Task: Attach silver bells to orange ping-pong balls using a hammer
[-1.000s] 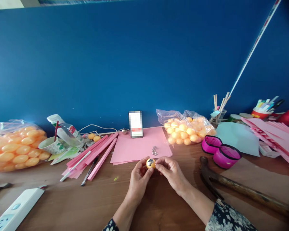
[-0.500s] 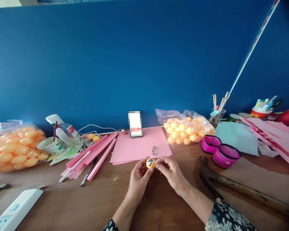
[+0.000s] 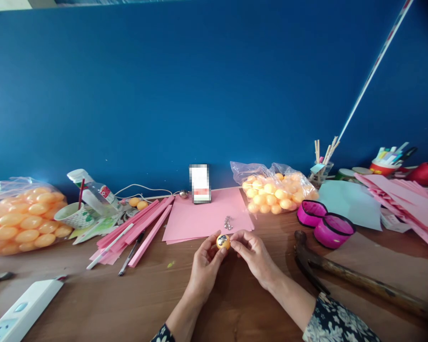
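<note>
My left hand [image 3: 204, 265] grips an orange table tennis ball [image 3: 218, 243] between thumb and fingers. Small shiny silver pieces [image 3: 223, 241] cover part of the ball's top. My right hand [image 3: 254, 259] is pinched closed at the ball's right side, its fingertips touching or almost touching it; whatever they hold is too small to make out. Just beyond the ball, a little heap of silver pieces [image 3: 228, 223] lies on stacked pink paper [image 3: 199, 218].
Bags of orange balls [image 3: 24, 218] [image 3: 271, 192] stand left and right. Pink paper strips [image 3: 151, 232] and a pen [image 3: 131, 254] lie left of my hands. To the right are magenta rings [image 3: 333, 231] and a wooden-handled hammer [image 3: 360, 278]. A power strip [image 3: 28, 304] is front left.
</note>
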### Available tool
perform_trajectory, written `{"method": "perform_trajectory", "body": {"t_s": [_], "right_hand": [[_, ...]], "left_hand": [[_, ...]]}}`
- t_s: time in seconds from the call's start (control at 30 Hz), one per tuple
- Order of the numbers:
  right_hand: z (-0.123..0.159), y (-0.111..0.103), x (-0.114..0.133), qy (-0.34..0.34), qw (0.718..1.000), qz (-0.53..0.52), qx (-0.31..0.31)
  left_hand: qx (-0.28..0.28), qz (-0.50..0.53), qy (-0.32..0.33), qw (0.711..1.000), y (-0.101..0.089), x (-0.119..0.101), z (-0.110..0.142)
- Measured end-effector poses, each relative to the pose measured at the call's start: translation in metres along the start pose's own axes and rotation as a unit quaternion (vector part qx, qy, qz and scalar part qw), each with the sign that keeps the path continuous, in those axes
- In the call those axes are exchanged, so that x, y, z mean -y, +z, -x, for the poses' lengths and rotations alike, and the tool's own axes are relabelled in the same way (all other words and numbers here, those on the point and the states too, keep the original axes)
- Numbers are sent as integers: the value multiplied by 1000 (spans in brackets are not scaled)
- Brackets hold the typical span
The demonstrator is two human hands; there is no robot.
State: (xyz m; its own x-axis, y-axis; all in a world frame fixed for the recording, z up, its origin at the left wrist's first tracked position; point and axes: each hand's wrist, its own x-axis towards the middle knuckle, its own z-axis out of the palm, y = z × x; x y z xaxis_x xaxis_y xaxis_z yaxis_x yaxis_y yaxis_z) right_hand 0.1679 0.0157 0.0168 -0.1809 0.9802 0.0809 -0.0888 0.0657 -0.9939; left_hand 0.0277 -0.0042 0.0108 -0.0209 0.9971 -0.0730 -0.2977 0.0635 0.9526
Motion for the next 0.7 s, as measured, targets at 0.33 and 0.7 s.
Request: {"method": "perform_trajectory", "body": {"t_s": [0.33, 0.7], "right_hand": [[0, 0, 1, 1, 1000, -3, 0], [3, 2, 2, -7, 1000, 29, -4]], "left_hand": [[-2, -7, 0, 1000, 0, -1, 0], [-14, -2, -7, 1000, -1, 0, -2]]}}
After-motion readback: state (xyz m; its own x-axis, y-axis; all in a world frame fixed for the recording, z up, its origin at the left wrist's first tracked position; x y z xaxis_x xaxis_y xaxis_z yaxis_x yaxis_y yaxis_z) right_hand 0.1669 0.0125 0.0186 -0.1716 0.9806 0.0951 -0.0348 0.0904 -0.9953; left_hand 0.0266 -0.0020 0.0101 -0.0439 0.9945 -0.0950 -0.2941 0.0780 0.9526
